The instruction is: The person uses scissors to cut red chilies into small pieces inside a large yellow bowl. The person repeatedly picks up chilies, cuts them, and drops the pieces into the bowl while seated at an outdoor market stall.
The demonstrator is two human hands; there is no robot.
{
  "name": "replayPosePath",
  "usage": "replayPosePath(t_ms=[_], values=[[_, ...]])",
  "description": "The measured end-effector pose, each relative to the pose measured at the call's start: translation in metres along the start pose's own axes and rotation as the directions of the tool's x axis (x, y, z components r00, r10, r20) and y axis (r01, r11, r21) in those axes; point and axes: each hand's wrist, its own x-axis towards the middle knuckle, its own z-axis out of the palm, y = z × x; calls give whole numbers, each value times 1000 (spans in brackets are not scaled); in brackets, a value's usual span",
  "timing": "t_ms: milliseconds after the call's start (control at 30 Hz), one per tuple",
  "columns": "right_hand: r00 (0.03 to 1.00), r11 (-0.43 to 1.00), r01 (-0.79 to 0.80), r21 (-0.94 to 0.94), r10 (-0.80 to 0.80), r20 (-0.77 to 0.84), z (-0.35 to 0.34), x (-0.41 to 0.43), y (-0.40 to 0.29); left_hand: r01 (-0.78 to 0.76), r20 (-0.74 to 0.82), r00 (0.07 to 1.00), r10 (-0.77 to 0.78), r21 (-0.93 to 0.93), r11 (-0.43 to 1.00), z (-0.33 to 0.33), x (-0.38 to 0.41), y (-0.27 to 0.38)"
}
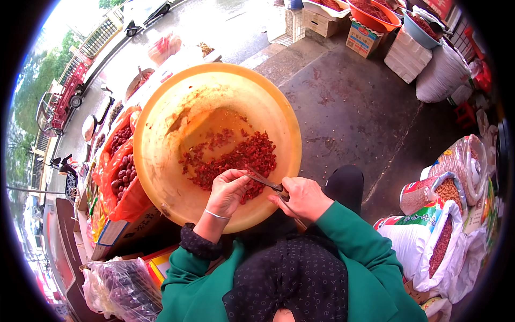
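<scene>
A large yellow plastic basin (217, 76) stands before me, its inner wall stained. Chopped dried red chili pieces (225, 161) lie on its bottom. My right hand (301, 197) grips a pair of scissors (263, 181) by the handles, the blades pointing left over the chili. My left hand (227, 193), with a silver bangle at the wrist, is closed at the fingertips close to the blade tips. It seems to pinch something small and red, too small to tell. Both hands are over the near side of the basin.
Red plastic bags of dried jujubes (124, 175) stand left of the basin. Open sacks of peanuts or beans (440, 245) are at the right. Basins of ground chili (372, 16) rest on boxes at the back right. A red three-wheeled cart (66, 94) stands on the street at the left.
</scene>
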Motion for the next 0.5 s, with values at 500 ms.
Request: replayPosePath(t_ms=[500], values=[[993,992,-82,-91,89,74,6,0,0,33,-39,999,-32,5,999,5,-3,-3]])
